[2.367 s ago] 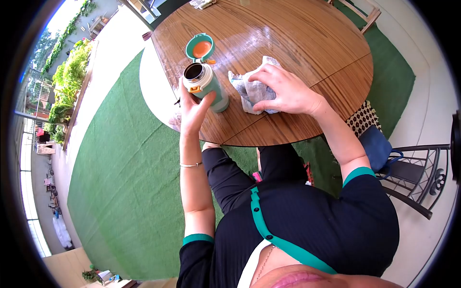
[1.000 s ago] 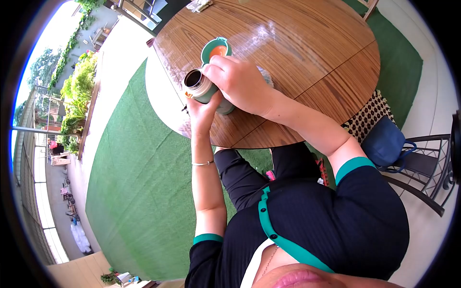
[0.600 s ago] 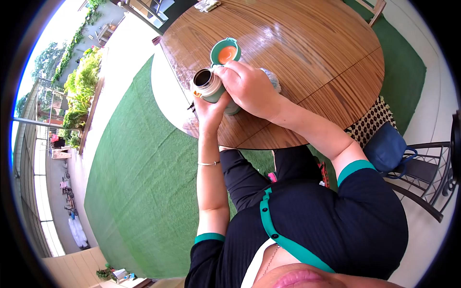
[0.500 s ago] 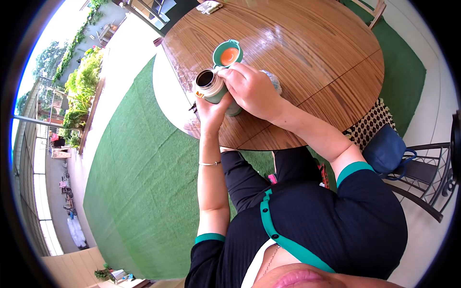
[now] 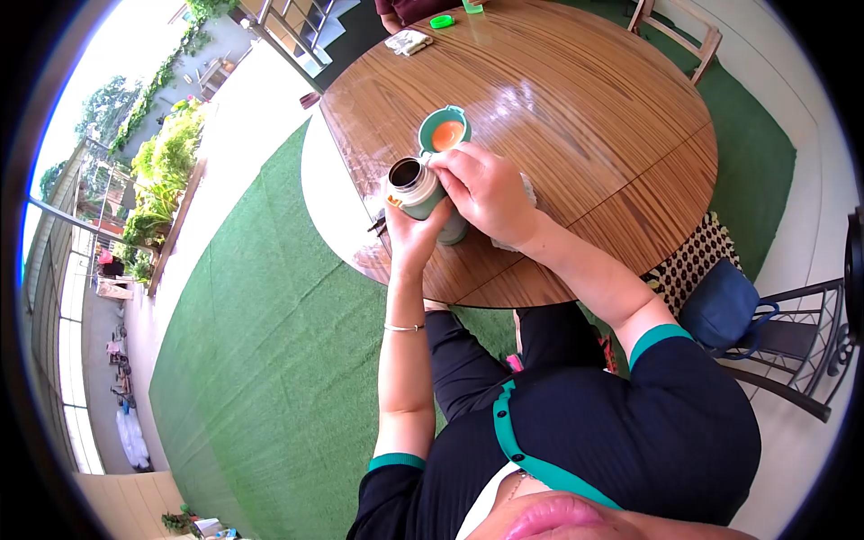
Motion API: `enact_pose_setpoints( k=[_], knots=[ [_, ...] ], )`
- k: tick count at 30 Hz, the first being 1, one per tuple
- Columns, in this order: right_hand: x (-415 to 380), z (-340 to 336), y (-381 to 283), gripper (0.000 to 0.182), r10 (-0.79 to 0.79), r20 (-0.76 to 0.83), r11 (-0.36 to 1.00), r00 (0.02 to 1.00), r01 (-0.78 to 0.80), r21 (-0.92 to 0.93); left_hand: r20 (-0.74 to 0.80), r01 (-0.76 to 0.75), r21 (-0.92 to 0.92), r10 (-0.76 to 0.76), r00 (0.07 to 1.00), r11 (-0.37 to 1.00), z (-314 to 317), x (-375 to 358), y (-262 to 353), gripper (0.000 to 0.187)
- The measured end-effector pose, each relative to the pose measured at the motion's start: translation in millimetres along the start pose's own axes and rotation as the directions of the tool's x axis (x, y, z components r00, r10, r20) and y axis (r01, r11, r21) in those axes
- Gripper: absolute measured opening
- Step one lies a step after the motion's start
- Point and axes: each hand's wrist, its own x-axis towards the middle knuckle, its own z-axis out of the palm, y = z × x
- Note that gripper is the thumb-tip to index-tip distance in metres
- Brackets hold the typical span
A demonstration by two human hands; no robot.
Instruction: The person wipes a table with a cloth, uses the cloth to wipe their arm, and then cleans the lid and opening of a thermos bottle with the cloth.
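Note:
A green insulated bottle with a pale neck stands tilted near the table's edge, its dark mouth uncovered. My left hand is wrapped round its body from the near side. Attached beside the mouth, the flipped-back green lid shows an orange inside. My right hand is closed in a pinch where lid and neck meet. Something small and whitish shows at those fingertips, too small to name. Partly hidden behind my right hand, a pale cloth lies on the table.
The round wooden table carries a folded cloth and a green lid at its far side, where a person's dark red sleeve shows. A blue bag sits on a metal chair at right.
The view has tilted up a little, so the person's sleeve and green lid at the far side now show. Both hands stay at the bottle in much the same hold.

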Motion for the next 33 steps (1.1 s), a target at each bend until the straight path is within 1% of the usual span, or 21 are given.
enact_pose_setpoints(
  k=[1,4,7,8,9,10,11,13,14,15,17,18,19,21,23,25,26,28,29,30,33],
  knots=[
    [-1,-1,-3,0.016,0.001,0.038,0.994,0.999,0.003,-0.108,-0.002,0.0,0.0,0.0,1.0,1.0,-1,-1,-1,0.052],
    [1,-6,-15,0.018,0.047,0.053,0.995,0.997,-0.042,-0.095,0.023,0.028,-0.023,-0.027,0.999,0.999,-1,1,-1,0.053],
    [-5,-4,-10,0.021,0.073,0.034,0.997,0.997,-0.073,-0.012,0.024,-0.01,0.0,0.01,1.0,1.0,-1,0,-5,0.053],
    [-6,-6,-8,0.021,0.076,0.033,0.997,0.997,-0.076,-0.013,0.006,-0.061,0.036,0.061,0.998,0.997,0,-1,-7,0.047],
    [-7,-8,-6,0.021,0.149,0.088,0.987,0.985,-0.154,0.051,-0.01,-0.112,0.073,0.113,0.993,0.991,1,-1,-7,0.041],
    [-7,-10,-5,0.02,0.216,0.148,0.966,0.965,-0.233,0.111,-0.01,-0.112,0.073,0.113,0.993,0.991,1,-2,-6,0.041],
    [-9,-13,-2,0.02,0.213,0.149,0.967,0.966,-0.231,0.112,0.008,-0.086,0.06,0.085,0.996,0.995,1,-3,-5,0.041],
    [-11,-16,5,0.019,0.318,0.369,0.792,0.873,-0.458,0.403,0.02,-0.076,0.046,0.075,0.997,0.996,1,1,-5,0.042],
    [-15,-12,6,0.016,0.251,0.323,0.804,0.913,-0.382,0.457,0.006,-0.067,0.047,0.067,0.998,0.997,2,1,-5,0.047],
    [-12,-10,4,0.016,0.251,0.324,0.802,0.912,-0.383,0.458,-0.006,-0.052,0.049,0.053,0.999,0.997,2,0,-4,0.054],
    [-10,-9,-1,0.016,0.291,0.056,0.832,0.955,-0.281,0.478,0.004,-0.013,0.043,0.012,1.0,0.999,2,-4,-1,0.054],
    [-8,-9,-3,0.015,0.277,0.026,0.861,0.961,-0.26,0.436,0.005,0.011,0.037,-0.011,1.0,0.999,1,-5,-1,0.055],
    [-9,-8,-3,0.015,0.278,0.028,0.861,0.96,-0.262,0.435,0.005,0.03,0.03,-0.03,1.0,0.999,2,-3,-1,0.056],
    [-12,-6,-3,0.016,0.247,0.121,0.921,0.962,-0.271,0.28,0.002,0.046,-0.017,-0.046,0.999,0.999,2,-3,0,0.058],
    [-12,-7,-4,0.014,0.246,0.132,0.932,0.96,-0.271,0.239,0.046,0.012,0.122,-0.018,0.999,0.993,0,-4,4,0.059],
    [-12,-5,-4,0.013,0.147,0.102,0.968,0.984,-0.164,0.192,0.045,0.035,0.128,-0.041,0.998,0.991,-3,-5,0,0.061],
    [-13,-4,-5,0.013,0.144,0.103,0.968,0.984,-0.162,0.193,0.046,0.055,0.131,-0.062,0.997,0.99,-4,-4,-3,0.062],
    [-16,1,-11,0.012,0.036,0.098,0.991,0.995,-0.048,0.123,0.059,0.008,0.124,-0.015,0.998,0.992,-6,-2,-5,0.063],
    [-16,1,-12,0.012,0.038,0.099,0.991,0.994,-0.05,0.123,0.076,-0.034,0.117,0.025,0.997,0.992,-6,-2,-7,0.064],
    [-15,1,-14,0.012,0.038,0.117,0.992,0.992,-0.052,0.116,0.067,0.008,0.085,-0.014,0.998,0.996,-5,-3,-6,0.064],
    [-10,-1,-6,0.012,-0.023,0.126,0.992,0.992,0.008,0.124,0.077,-0.027,0.109,0.019,0.997,0.994,-7,-1,-7,0.064]
  ],
)
